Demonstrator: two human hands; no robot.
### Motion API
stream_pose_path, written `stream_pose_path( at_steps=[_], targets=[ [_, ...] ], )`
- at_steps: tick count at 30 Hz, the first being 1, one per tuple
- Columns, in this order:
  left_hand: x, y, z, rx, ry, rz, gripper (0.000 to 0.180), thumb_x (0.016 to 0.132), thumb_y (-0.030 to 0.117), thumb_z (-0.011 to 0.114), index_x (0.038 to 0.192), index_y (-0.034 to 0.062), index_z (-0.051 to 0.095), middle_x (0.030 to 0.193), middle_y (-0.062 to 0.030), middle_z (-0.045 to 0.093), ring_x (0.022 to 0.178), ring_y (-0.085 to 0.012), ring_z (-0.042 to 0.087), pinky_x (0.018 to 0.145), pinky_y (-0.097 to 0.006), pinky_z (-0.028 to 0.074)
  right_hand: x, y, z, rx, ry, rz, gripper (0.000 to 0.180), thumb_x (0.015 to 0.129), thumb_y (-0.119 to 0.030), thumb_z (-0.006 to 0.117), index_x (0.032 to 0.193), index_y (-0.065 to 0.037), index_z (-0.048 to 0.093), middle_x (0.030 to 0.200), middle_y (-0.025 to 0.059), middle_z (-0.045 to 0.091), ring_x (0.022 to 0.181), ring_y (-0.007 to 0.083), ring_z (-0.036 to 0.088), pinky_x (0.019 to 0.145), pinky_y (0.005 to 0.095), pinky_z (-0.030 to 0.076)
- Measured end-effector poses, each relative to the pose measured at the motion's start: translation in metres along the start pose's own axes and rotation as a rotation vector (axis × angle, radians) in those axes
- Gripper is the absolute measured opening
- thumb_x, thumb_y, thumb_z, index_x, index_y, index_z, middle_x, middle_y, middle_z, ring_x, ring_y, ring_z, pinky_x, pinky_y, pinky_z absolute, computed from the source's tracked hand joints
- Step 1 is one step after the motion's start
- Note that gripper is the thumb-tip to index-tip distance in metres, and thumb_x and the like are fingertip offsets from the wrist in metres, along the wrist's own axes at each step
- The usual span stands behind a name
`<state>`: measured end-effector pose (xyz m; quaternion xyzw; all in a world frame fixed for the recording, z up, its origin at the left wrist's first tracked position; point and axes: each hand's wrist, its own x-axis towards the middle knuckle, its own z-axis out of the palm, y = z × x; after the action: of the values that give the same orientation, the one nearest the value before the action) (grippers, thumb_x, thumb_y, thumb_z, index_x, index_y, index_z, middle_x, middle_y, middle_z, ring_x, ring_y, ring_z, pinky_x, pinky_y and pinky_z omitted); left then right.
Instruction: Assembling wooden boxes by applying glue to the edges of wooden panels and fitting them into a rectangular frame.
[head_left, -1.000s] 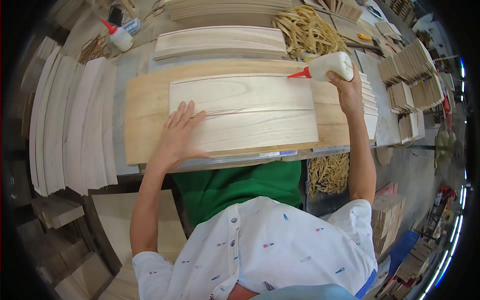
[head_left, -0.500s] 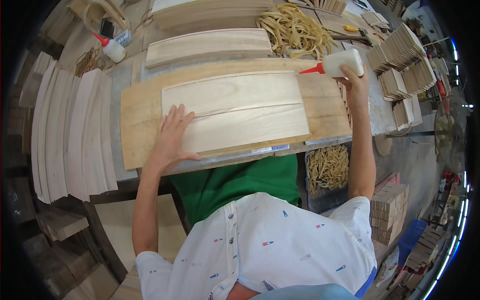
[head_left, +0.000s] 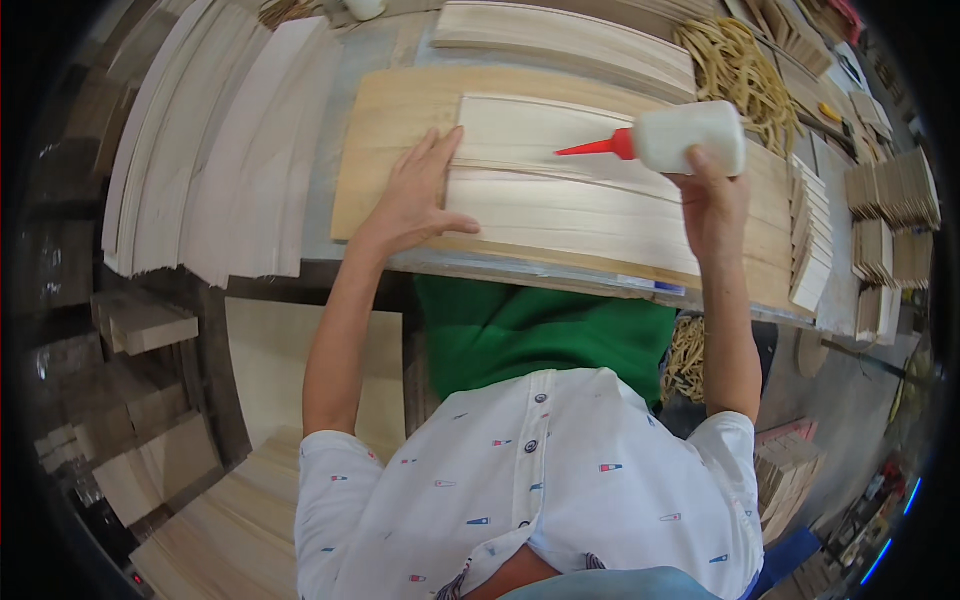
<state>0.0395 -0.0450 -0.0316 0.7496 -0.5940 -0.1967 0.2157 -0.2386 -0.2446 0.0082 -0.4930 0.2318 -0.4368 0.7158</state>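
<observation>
Gripping a white glue bottle point(head_left: 690, 136), right hand point(head_left: 712, 200) hovers; open left hand point(head_left: 415, 195) presses pale wood strips point(head_left: 560, 190).

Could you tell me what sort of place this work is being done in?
Probably a small woodworking or veneer workshop: stacks of thin wood strips cover the bench, the right hand holds a glue bottle, and the left hand presses pale wood sheets.

The pale wooden sheet point(head_left: 570, 190) looks smooth and matt with fine grain, the board point(head_left: 400, 110) beneath is yellower wood, and the glue bottle point(head_left: 690, 137) is soft white plastic with a glossy red nozzle.
</observation>
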Motion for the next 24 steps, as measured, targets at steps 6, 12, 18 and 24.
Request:
stream_pose_path(
  at_steps=[6,12,18,24],
  targets=[
    [-0.001,-0.003,0.002,-0.038,0.042,0.012,0.115,0.055,0.041,0.086,0.148,0.0055,0.029,0.151,-0.017,0.033,0.144,-0.0322,0.022,0.117,-0.043,0.019,0.006,0.05,0.069,-0.094,-0.072,0.048,0.055,0.082,-0.01,0.073,0.128,0.0,0.045,0.115,0.0122,0.06,0.106,0.0202,0.06,0.089,0.0333,0.051],
    [0.0,-0.004,0.004,-0.036,0.058,0.028,0.117,0.053,0.041,0.087,0.147,0.005,0.029,0.151,-0.0167,0.034,0.144,-0.0321,0.023,0.117,-0.044,0.019,0.005,0.062,0.091,-0.146,-0.128,0.047,0.061,0.08,-0.009,0.077,0.129,0.001,0.042,0.116,0.0116,0.06,0.109,0.0199,0.059,0.093,0.0326,0.049],
    [0.0,-0.003,0.004,-0.034,0.059,0.022,0.117,0.053,0.039,0.087,0.148,0.005,0.028,0.15,-0.0163,0.036,0.144,-0.0328,0.023,0.117,-0.044,0.019,0.0,0.064,0.095,-0.168,-0.131,0.061,0.061,0.079,-0.009,0.077,0.128,-0.001,0.042,0.116,0.0111,0.06,0.108,0.0194,0.059,0.091,0.0319,0.051],
    [0.001,-0.002,0.003,-0.032,0.049,0.015,0.117,0.053,0.035,0.088,0.148,0.0051,0.028,0.15,-0.0159,0.035,0.144,-0.0325,0.023,0.117,-0.044,0.018,-0.001,0.06,0.092,-0.224,-0.13,0.047,0.058,0.079,-0.007,0.077,0.126,-0.001,0.045,0.113,0.0096,0.061,0.105,0.0173,0.06,0.089,0.0304,0.051]
  ],
)
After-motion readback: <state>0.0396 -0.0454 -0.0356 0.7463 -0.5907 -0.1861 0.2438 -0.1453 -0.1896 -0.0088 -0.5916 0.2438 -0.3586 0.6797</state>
